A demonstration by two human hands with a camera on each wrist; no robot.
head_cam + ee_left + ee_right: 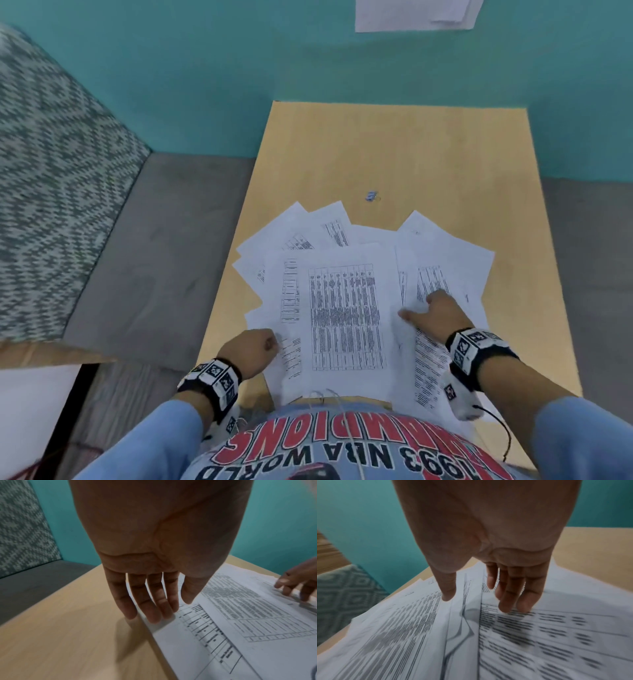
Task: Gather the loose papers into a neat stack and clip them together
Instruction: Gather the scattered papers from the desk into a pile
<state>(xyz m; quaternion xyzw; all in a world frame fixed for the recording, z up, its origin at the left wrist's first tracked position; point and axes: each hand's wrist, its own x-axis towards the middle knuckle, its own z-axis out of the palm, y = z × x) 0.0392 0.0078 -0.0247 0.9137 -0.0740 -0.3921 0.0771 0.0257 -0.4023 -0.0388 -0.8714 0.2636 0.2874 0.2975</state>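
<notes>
Several printed white papers (346, 308) lie fanned out and overlapping on the near half of a light wooden table (394, 150). My left hand (255, 349) sits at the left edge of the top sheet (240, 615); its straight fingers (154, 609) point down and touch that edge. My right hand (435, 315) rests on the sheets to the right, with its thumb (447, 591) spread apart and its straight fingertips (515, 601) pressing a printed sheet (547, 635). A small blue binder clip (371, 196) lies alone on the table beyond the papers.
A teal wall (239, 68) rises behind the table with white sheets (414, 13) pinned up high. To the left stands a grey seat (154, 246) with a patterned cushion (51, 171). Bare tabletop stretches beyond the clip.
</notes>
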